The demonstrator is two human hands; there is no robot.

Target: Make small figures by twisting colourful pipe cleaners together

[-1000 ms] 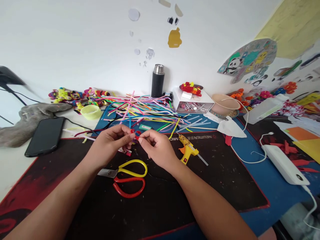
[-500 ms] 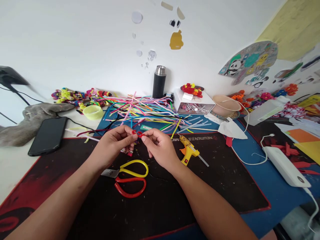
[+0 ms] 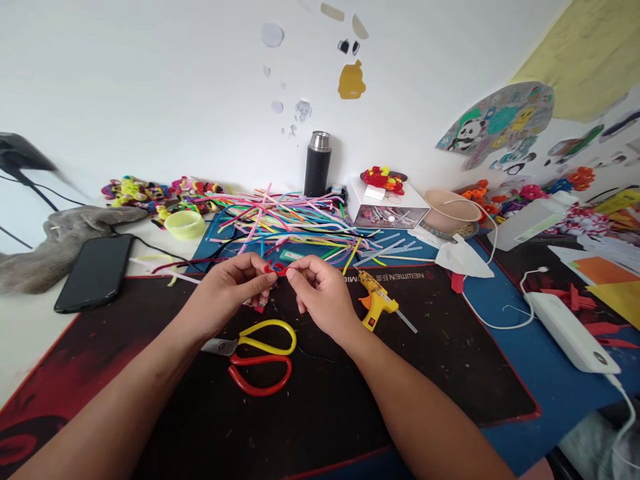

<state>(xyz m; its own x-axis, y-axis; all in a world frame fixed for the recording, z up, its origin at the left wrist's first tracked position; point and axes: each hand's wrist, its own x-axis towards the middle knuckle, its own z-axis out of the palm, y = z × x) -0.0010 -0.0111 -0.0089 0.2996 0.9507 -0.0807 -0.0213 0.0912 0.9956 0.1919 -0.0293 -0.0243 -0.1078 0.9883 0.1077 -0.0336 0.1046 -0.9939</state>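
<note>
Between my fingertips is a short red pipe cleaner (image 3: 281, 271), bent, with a bit of blue beside it. My left hand (image 3: 239, 283) pinches its left end between thumb and forefinger. At the other end, the thumb and forefinger of my right hand (image 3: 320, 288) are closed on it. Both hands are raised a little over the dark desk mat (image 3: 330, 407), and the fingers hide part of the piece. Scissors (image 3: 263, 360) with one yellow and one red handle lie below my hands. A yellow hot glue gun (image 3: 376, 301) rests right of my right hand.
A heap of coloured pipe cleaners (image 3: 295, 217) spreads behind my hands. Beyond it stand a black thermos (image 3: 317, 165) and a white drawer box (image 3: 385, 208). A phone (image 3: 94, 273) lies left, a white power bank (image 3: 573, 331) with cables right. Clear glue sticks (image 3: 390, 250) lie near the heap.
My fingertips have drawn slightly apart, and more of the red piece shows stretched between them. The right hand has shifted a little to the right. Scissors and glue gun stay in place.
</note>
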